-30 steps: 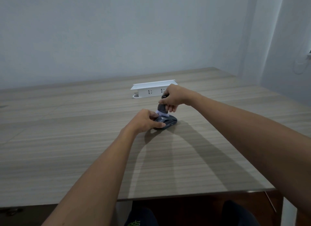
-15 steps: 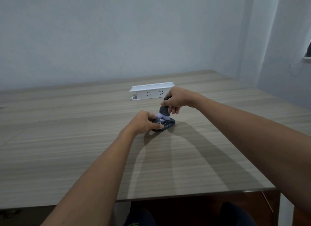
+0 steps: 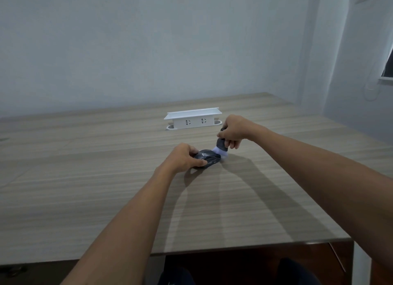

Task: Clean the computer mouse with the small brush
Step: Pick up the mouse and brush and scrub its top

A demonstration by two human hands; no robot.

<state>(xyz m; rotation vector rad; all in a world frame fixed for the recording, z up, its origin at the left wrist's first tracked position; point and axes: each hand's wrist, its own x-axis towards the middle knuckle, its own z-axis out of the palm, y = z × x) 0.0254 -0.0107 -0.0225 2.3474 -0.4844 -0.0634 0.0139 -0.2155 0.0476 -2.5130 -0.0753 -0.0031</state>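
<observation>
A dark grey computer mouse lies on the wooden table near its middle. My left hand grips the mouse from its left side, thumb along the near edge, and covers its rear part. My right hand holds a small brush upright by its dark handle. The pale bristles touch the right front end of the mouse and the table beside it.
A white power socket box stands on the table just behind the hands. The table's near edge runs across the bottom, with dark floor and my legs below. A pale wall rises behind, and a window corner shows at far right.
The brush has swept from on top of the mouse to its right front end. My right hand moved right with it. My left hand stays on the mouse.
</observation>
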